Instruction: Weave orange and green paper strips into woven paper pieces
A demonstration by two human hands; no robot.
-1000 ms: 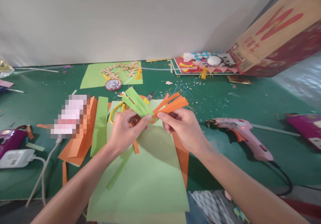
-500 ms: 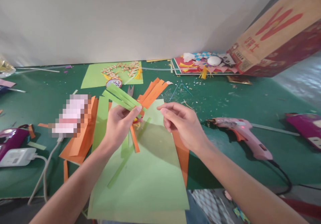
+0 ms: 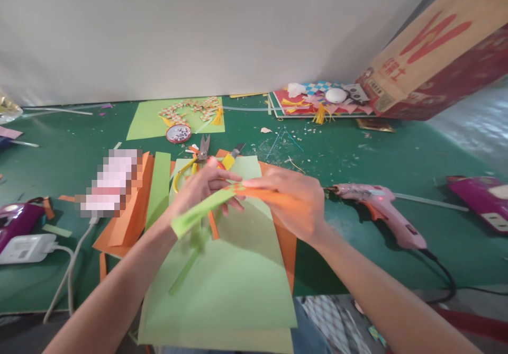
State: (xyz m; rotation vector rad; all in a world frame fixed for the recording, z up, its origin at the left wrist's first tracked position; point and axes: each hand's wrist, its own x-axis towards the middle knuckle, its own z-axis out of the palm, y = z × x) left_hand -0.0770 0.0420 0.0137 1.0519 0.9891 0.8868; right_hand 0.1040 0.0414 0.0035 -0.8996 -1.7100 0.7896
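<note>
nearest you, at the lower centre of the frame, lies a pale green sheet (image 3: 238,280). above it, mid-frame, are the paper strips (image 3: 198,212), green and orange, meeting at a small woven joint. your right hand (image 3: 300,187) grasps the orange side beside that joint; your left hand (image 3: 198,184) is behind the green side, fingers spread, and blur hides whether it grips. the long axis runs sideways as a shallow arch: green ends toward the lower left, orange toward the right. you seem to be turning or adjusting the weave; next calls for steadying the joint and lining up strips. beyond sit scissors (image 3: 204,146).
</note>
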